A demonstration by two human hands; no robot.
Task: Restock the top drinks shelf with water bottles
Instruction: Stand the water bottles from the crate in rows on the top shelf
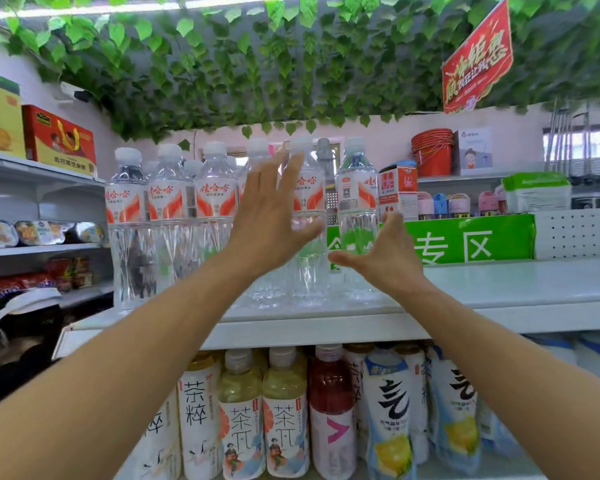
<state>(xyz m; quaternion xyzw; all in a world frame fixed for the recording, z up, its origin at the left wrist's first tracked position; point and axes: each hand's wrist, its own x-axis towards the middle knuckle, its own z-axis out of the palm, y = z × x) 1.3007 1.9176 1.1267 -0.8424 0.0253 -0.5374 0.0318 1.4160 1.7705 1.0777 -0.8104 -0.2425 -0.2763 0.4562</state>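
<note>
Fingers point(284, 174) of the left hand point(271, 216) are straight and spread wide, the palm raised flat in front of the water bottles point(174, 216); whether it touches them I cannot tell. Holding nothing, the right hand point(385, 254) is open too, thumb stretched out, fingers loosely extended just beside the rightmost bottle point(355, 216), its base right by the palm.

All the bottles stand upright in a tight cluster on the top shelf point(499, 292), crowded toward its left end, white caps up and red-and-white labels facing out. Right of that last bottle, the shelf's white surface runs bare. Behind it, a small red-and-white carton point(397, 194) sits on a green sign point(465, 240). Below the shelf's front edge, tea bottles point(284, 414) and a red drink bottle point(331, 410) stand in a row.
</note>
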